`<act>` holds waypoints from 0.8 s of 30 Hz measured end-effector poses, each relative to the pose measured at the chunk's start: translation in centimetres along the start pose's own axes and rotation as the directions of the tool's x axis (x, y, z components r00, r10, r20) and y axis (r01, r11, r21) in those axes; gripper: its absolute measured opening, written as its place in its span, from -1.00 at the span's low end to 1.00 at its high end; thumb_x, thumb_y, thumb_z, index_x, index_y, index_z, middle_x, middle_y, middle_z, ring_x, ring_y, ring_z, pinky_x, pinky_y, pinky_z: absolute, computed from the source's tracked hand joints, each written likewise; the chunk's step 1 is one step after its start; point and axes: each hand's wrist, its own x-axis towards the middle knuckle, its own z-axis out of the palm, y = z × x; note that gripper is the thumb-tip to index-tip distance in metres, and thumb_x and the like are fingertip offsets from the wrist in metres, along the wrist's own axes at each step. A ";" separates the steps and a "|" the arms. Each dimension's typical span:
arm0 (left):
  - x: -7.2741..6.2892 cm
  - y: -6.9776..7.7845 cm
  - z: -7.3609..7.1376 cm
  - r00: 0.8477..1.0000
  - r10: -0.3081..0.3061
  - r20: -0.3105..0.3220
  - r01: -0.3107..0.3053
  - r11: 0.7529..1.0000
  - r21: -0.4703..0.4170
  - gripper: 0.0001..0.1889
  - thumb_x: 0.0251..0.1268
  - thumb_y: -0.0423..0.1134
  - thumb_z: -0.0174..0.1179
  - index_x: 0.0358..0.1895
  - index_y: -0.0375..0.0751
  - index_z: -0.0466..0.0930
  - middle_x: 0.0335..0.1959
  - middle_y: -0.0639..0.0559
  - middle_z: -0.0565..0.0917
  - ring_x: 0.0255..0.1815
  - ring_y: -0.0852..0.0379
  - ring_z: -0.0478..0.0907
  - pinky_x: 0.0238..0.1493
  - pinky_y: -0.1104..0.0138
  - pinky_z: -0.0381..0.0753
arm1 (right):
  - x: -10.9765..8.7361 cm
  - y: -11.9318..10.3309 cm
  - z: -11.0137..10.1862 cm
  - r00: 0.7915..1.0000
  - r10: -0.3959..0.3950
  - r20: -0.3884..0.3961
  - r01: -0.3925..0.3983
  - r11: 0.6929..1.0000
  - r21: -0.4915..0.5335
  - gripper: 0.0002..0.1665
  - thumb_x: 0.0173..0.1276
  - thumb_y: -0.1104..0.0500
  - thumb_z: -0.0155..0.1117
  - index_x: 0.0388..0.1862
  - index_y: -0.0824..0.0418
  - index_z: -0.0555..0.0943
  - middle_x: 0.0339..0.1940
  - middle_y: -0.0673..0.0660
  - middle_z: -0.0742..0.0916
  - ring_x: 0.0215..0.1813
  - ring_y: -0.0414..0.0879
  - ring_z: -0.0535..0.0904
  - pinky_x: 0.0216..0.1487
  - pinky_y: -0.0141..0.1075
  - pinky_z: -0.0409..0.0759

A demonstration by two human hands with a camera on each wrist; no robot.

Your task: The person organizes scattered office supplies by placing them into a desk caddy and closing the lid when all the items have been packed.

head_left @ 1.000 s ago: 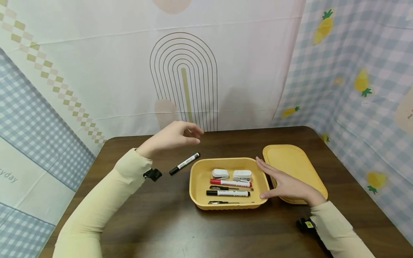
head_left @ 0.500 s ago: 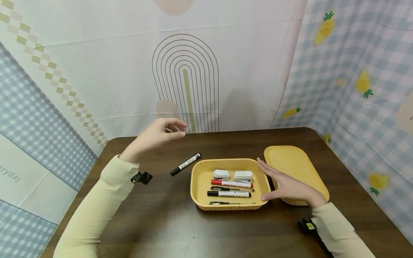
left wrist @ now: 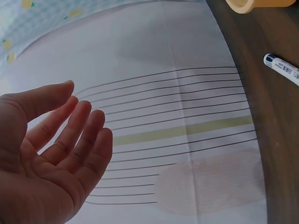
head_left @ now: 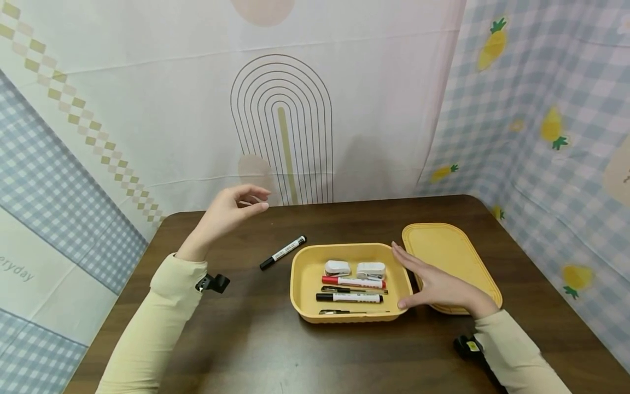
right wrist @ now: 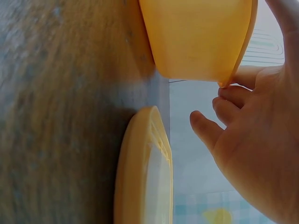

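My left hand [head_left: 226, 213] is raised above the far left of the table, its fingers loosely bent and nothing in them, as the left wrist view also shows. Below and to its right lies a black-capped white marker [head_left: 283, 253]. With fingers spread, my right hand [head_left: 435, 282] touches the right-hand rim of a yellow plastic box [head_left: 302, 273]. Inside the box are two white staplers [head_left: 337, 267], a red marker [head_left: 353, 282], a black marker [head_left: 349, 297] and two black-capped pens [head_left: 354, 289]. In the right wrist view, fingertips [right wrist: 224, 88] meet the box's edge.
A yellow lid [head_left: 445, 241] lies flat on the brown wooden table [head_left: 236, 339], right of the box and partly behind my right hand. Patterned cloth [head_left: 384, 98] hangs along the back and both sides of the table.
My left hand has moved left, away from above the loose marker. My right hand stays at the box's rim, and the box and its contents keep their places.
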 end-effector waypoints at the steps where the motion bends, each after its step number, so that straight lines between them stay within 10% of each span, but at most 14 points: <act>1: -0.1 -0.2 0.0 1.000 -0.005 -0.007 0.005 1.000 -0.003 -0.70 0.40 -0.19 0.31 0.11 -0.20 0.67 -0.04 -0.07 0.74 -0.06 0.04 0.66 0.05 0.11 0.60 | 0.0 0.0 0.0 1.000 0.000 0.000 0.000 1.000 0.002 0.38 0.15 -0.18 0.56 0.68 -0.15 -0.19 0.69 0.01 -0.13 0.62 0.22 -0.10 0.40 0.29 0.17; 24: -1.8 -5.2 3.1 0.989 -0.148 -0.023 0.146 0.987 -0.069 -0.66 0.36 -0.15 0.34 0.12 -0.16 0.67 0.03 -0.12 0.72 -0.06 0.03 0.65 -0.09 0.20 0.62 | 0.0 -0.2 0.1 1.000 0.005 -0.007 -0.005 1.000 -0.004 0.39 0.12 -0.19 0.57 0.69 -0.13 -0.18 0.69 0.02 -0.11 0.62 0.20 -0.08 0.42 0.26 0.16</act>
